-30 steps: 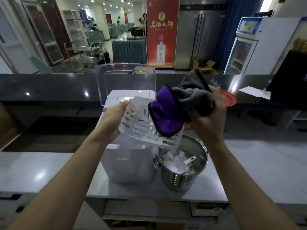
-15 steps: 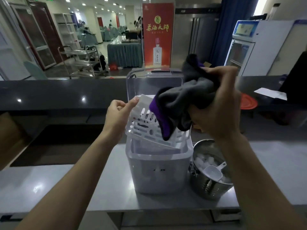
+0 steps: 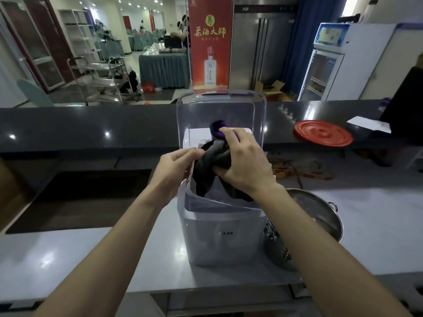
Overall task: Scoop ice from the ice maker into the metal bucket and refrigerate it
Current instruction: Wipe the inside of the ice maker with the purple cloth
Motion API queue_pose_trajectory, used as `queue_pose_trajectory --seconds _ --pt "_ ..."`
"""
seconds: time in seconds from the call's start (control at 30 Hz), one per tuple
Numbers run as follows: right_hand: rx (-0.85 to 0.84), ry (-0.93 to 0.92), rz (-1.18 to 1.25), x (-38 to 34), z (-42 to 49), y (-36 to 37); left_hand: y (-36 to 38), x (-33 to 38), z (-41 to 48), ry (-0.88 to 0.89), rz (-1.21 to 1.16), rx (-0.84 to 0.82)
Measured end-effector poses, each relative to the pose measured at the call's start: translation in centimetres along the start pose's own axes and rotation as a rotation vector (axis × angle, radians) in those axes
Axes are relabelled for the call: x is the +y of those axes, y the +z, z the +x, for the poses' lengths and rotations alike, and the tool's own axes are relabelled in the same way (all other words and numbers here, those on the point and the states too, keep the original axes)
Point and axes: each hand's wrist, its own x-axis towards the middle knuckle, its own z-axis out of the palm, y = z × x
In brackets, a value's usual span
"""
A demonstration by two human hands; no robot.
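A white ice maker (image 3: 219, 239) stands on the grey counter with its clear lid (image 3: 220, 115) raised upright. My right hand (image 3: 245, 163) grips a grey and purple cloth (image 3: 212, 165) bunched over the machine's open top. My left hand (image 3: 176, 168) pinches the left edge of the white ice basket (image 3: 191, 175), which sits low in the opening and is mostly hidden by the cloth. The metal bucket (image 3: 325, 216) stands to the right of the ice maker. My right forearm covers most of the bucket's inside.
A red round lid (image 3: 323, 133) and a white paper (image 3: 368, 125) lie on the dark raised ledge (image 3: 91, 126) behind. A dark recessed sink (image 3: 80, 197) lies to the left. A glass-door fridge (image 3: 325, 65) stands far right, with a steel fridge beside the red banner.
Both hands have lowered the white basket and the cloth from above the bucket down into the ice maker's open top. The view has shifted, so the ice maker sits more central.
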Motion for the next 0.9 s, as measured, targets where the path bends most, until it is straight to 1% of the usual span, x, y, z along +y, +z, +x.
queue_pose_trajectory --seconds 0.07,0.2,0.27,0.33,0.4,0.53,0.63,0.7,0.8,0.9 --pt "0.037 -0.055 -0.002 0.0 0.8 -0.3 0.1 0.2 -0.1 0.048 0.024 -0.036" --pt "0.002 -0.141 -0.112 -0.4 2.3 -0.9 0.2 0.4 -0.1 0.151 0.136 -0.087" --pt "0.024 -0.159 -0.139 -0.6 2.7 -1.1 0.5 0.4 -0.2 0.212 0.199 -0.109" --pt "0.039 -0.182 -0.159 -0.7 3.0 -1.4 0.7 0.4 -0.3 0.264 0.265 -0.091" --pt "0.015 -0.198 -0.192 -1.1 3.3 -1.7 1.0 0.2 -0.3 0.295 0.297 -0.060" --pt "-0.089 -0.181 -0.258 -0.9 3.5 -2.8 0.7 -0.2 -0.4 0.281 0.297 0.011" --pt "-0.136 -0.107 -0.323 1.4 2.9 -4.5 -1.5 -0.3 -0.4 0.240 0.265 0.072" --pt "-0.126 -0.074 -0.322 2.0 2.5 -5.0 -1.6 -0.1 -0.6 0.232 0.268 0.033" --pt "-0.119 -0.172 -0.285 -0.3 2.5 -3.5 0.5 0.1 -0.8 0.250 0.281 -0.040" --pt "-0.046 -0.218 -0.265 -2.1 3.2 -1.8 1.4 0.0 -0.7 0.256 0.212 -0.063"
